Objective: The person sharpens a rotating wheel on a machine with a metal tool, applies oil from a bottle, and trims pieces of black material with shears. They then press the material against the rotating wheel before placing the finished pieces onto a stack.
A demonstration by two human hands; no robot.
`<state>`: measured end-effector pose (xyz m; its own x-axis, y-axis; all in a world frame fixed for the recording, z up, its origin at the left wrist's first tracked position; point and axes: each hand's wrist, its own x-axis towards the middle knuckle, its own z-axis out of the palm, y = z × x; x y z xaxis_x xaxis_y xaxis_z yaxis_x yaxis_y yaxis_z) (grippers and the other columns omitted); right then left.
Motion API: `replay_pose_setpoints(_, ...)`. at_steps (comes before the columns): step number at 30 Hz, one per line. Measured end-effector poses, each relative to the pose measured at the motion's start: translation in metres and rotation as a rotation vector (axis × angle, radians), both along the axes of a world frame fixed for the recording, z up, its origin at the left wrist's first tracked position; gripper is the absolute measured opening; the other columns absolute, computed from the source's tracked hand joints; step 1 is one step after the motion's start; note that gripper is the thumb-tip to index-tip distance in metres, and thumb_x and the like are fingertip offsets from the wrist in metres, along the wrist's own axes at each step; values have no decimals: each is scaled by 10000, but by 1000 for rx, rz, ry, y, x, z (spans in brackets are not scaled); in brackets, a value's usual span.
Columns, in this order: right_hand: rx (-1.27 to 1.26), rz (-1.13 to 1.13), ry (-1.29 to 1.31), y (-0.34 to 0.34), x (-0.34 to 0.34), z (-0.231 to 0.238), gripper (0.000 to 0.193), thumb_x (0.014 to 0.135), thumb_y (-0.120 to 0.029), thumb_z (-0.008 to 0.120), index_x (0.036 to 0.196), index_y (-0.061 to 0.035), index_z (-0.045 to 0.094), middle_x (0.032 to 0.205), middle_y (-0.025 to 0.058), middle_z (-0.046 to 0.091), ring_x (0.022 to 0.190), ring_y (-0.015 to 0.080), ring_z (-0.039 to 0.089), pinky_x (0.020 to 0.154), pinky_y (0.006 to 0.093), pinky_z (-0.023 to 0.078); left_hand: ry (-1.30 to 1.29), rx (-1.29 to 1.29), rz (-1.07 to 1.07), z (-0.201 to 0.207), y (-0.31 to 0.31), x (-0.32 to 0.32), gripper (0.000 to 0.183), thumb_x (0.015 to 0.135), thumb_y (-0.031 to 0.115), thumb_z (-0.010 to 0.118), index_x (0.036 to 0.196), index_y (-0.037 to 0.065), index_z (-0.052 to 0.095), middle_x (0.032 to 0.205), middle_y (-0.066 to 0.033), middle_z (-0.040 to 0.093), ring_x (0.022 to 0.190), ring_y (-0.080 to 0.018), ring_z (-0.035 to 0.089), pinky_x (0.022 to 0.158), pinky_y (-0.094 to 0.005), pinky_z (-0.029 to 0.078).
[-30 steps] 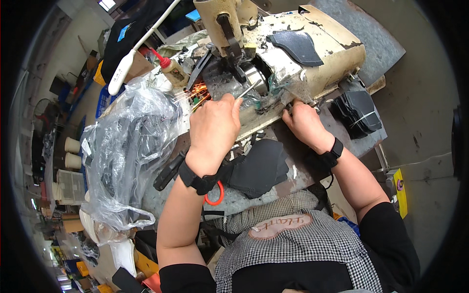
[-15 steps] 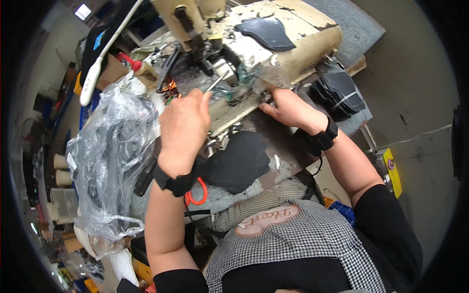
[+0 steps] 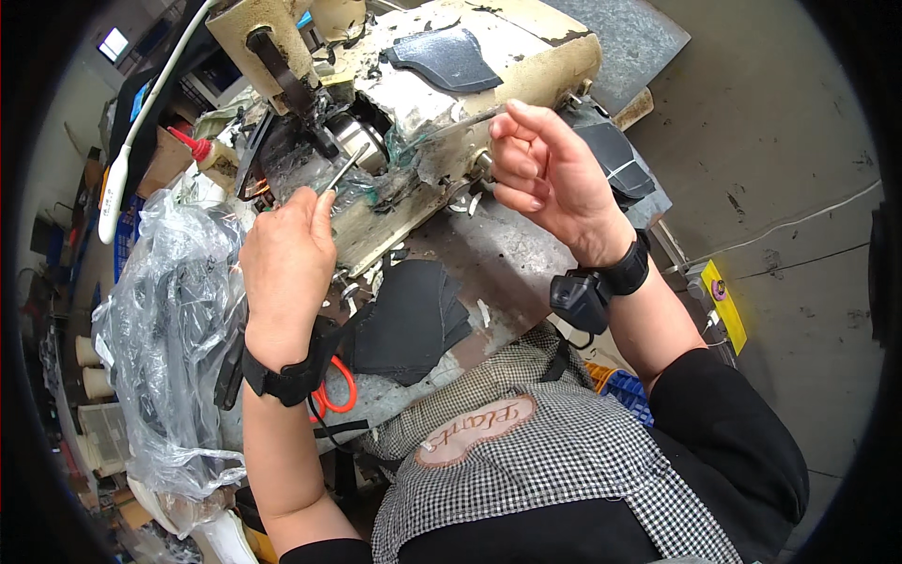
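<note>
Left hand (image 3: pixel 289 240) grasped slim metal rod (image 3: pixel 349 166) | right hand (image 3: pixel 566 183) curled, grip unclear | flat black sheets (image 3: pixel 399 324) lay overlapped

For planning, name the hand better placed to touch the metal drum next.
Probably left: the left hand grips the rod, its tip overlapping the metal drum in view; the right hand is farther off.

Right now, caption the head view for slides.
Left hand holds a metal rod near the shiny drum of a skiving machine, right hand half-curled.
</note>
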<state>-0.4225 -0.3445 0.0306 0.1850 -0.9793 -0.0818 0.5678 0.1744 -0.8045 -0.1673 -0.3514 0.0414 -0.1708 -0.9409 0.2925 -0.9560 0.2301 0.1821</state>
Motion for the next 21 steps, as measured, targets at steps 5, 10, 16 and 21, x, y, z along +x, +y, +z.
replay_pose_setpoints(5, 33, 10, -90, -2, -1, -2, 258, 919, -329, 567, 846, -82, 579, 551, -67, 336, 430, 52, 230, 401, 210, 234, -3, -1, 10, 1, 1, 2, 322, 938, 320, 529, 779, 43, 569, 650, -210, 596, 684, -433, 601, 595, -503, 468)
replay_pose_setpoints(10, -369, -177, 762, -1, 13, -38, 216, 886, -231, 670, 949, -28, 630, 689, -33, 574, 554, 8, 458, 483, 209, 364, 7, -32, -9, 0, 0, -2, 314, 937, 321, 530, 774, 56, 573, 634, -210, 596, 650, -432, 603, 572, -505, 471)
replay_pose_setpoints(16, -524, -282, 1459, 1, 33, -65, 419, 822, -272, 709, 1051, 51, 574, 810, 218, 632, 766, 377, 633, 689, 415, 501, 5, -22, -9, 1, 2, -1, 301, 932, 301, 539, 771, 50, 573, 633, -209, 602, 648, -429, 610, 575, -505, 477)
replay_pose_setpoints(21, -386, -169, 1490, -3, 41, -61, 387, 858, -223, 654, 1060, 64, 493, 927, 302, 597, 918, 458, 585, 767, 489, 471, 4, -3, 1, 3, 3, -1, 297, 932, 290, 540, 766, 46, 571, 635, -210, 604, 643, -429, 611, 581, -507, 479)
